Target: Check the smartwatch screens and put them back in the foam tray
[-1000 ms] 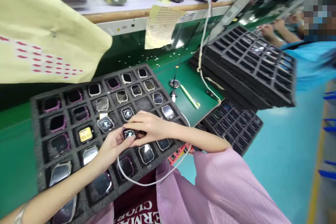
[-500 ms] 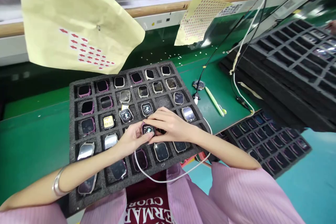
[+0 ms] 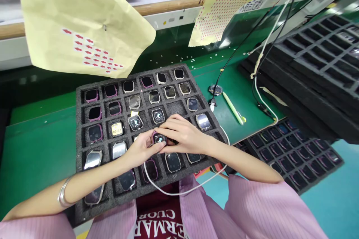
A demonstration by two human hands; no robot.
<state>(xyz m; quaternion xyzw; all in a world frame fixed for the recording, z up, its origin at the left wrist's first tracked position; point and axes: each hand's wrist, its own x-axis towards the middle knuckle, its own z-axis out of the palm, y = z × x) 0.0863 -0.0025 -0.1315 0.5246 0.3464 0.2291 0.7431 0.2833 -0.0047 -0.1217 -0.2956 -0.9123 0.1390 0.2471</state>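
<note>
A purple smartwatch (image 3: 159, 139) with a lit screen is held above the foam tray (image 3: 80, 209). My left hand (image 3: 142, 147) grips its left edge, thumb along the lower side. From the right, my right hand (image 3: 179, 134) closes over its upper and right edges. A white cable (image 3: 179, 194) loops from under my left hand across the tray's front; where it ends there is hidden. Around my hands, smartwatches sit in the compartments, among them one with a lit dial (image 3: 158, 116), another lit one (image 3: 135, 122) and one with a yellow screen (image 3: 117, 129).
On the green bench (image 3: 33, 145) right of the tray lie a pale green pen (image 3: 232, 108), a round clear-wrapped item (image 3: 215, 89) and a black cable plug (image 3: 212, 104). Stacked black foam trays (image 3: 308, 93) stand at right, another filled tray (image 3: 297, 153) below. Yellow sticker sheets (image 3: 92, 18) hang from the shelf.
The view has shifted slightly, so the tray and bench items sit a little further right. Both hands stay on the purple smartwatch in nearly the same grip.
</note>
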